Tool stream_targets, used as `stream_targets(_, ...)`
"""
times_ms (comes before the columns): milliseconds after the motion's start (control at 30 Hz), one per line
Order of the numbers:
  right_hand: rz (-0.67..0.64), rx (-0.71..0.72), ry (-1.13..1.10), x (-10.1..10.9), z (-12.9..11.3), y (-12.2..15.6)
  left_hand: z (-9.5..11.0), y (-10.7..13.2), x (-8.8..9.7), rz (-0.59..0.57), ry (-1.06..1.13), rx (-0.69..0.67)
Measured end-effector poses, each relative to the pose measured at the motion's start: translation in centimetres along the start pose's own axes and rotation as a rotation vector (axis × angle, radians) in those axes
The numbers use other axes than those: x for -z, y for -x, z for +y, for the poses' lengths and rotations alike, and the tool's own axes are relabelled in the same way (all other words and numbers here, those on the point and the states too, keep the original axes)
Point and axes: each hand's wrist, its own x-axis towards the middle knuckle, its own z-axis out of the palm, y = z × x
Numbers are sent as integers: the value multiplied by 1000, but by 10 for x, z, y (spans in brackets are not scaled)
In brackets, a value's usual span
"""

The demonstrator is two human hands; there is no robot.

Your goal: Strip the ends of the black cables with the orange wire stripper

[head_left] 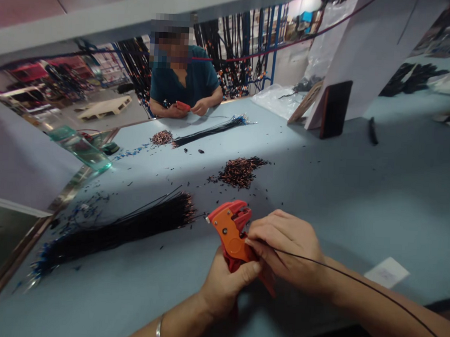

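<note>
My left hand (228, 282) is wrapped round the handles of an orange and red wire stripper (231, 234), its jaws tilted up and away from me. Close against the tool's side, my right hand (287, 244) pinches a thin black wire (340, 272) between thumb and fingers. The wire trails back over my right forearm to the lower right. To the left of the tool lies a thick bundle of black wires (123, 231), with copper-coloured ends facing the stripper and blue ends at the far left. Beyond the tool sits a pile of black and copper scraps (242, 173).
Across the blue-grey table (359, 195), a co-worker (186, 86) holds a red tool near a second wire bundle (212, 131) and scrap pile (161, 137). A phone (336, 110) leans against a white panel. A clear green container (82, 148) stands at left; a white paper (387, 272) lies right.
</note>
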Motion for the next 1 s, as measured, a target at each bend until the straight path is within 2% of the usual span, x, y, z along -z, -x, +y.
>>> stream_targets(367, 4, 57, 22, 2, -2, -3, -4, 0, -2, 41, -26, -3)
stream_targets(533, 24, 53, 25, 1, -1, -2, 0, 0, -4, 52, -77, 33)
stream_targets(700, 31, 52, 36, 0, -1, -3, -5, 0, -3, 105, -54, 56)
stream_targets(1000, 26, 36, 20, 3, -5, -5, -8, 1, -6, 118, -57, 82)
